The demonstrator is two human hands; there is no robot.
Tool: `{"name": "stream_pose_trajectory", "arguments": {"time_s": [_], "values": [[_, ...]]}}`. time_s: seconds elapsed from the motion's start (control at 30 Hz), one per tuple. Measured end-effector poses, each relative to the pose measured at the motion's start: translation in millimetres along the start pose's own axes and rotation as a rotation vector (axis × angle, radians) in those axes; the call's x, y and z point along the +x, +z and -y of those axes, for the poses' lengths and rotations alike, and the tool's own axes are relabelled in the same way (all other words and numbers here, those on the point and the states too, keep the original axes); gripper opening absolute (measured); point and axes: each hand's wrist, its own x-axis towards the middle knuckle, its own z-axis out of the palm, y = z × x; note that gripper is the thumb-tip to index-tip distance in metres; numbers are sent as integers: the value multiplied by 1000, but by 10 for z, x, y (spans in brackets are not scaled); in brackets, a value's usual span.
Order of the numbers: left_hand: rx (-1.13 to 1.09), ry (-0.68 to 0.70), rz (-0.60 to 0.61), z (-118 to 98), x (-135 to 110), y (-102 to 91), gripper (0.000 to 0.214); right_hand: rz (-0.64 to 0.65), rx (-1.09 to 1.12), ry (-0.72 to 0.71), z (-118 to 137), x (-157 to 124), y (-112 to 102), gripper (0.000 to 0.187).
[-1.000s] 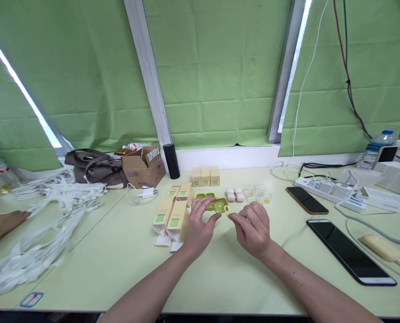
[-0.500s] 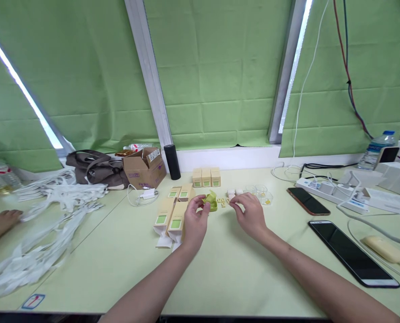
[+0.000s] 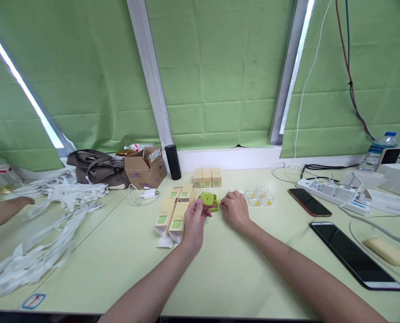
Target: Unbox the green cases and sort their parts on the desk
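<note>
My left hand [image 3: 195, 224] grips a green case [image 3: 207, 198]; just right of it, my right hand [image 3: 236, 208], its hold hidden, could scatter yellow bits [image 3: 219, 202] by nudging.

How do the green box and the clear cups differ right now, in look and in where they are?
Look: the green box is solid green, while the clear cups are see-through with yellow spots.
Support: the green box is held in the left hand; the clear cups sit on the table.
Place: the green box is between the hands; the clear cups are past the right hand.
Shared: both are near the right hand.
</note>
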Motion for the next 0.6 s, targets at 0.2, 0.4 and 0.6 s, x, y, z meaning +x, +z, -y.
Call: {"name": "stream_pose_trajectory", "arguments": {"time_s": [0.2, 0.4, 0.6], "values": [[-18, -24, -1, 11, -1, -5, 45, 65, -22, 27, 23, 16, 27, 16], [-54, -54, -9, 16, -4, -10, 45, 99, -21, 60, 36, -15, -96, 16], [-77, -99, 4, 30, -9, -31, 45, 198, 72, 121, 74, -244, -383, 16]]}}
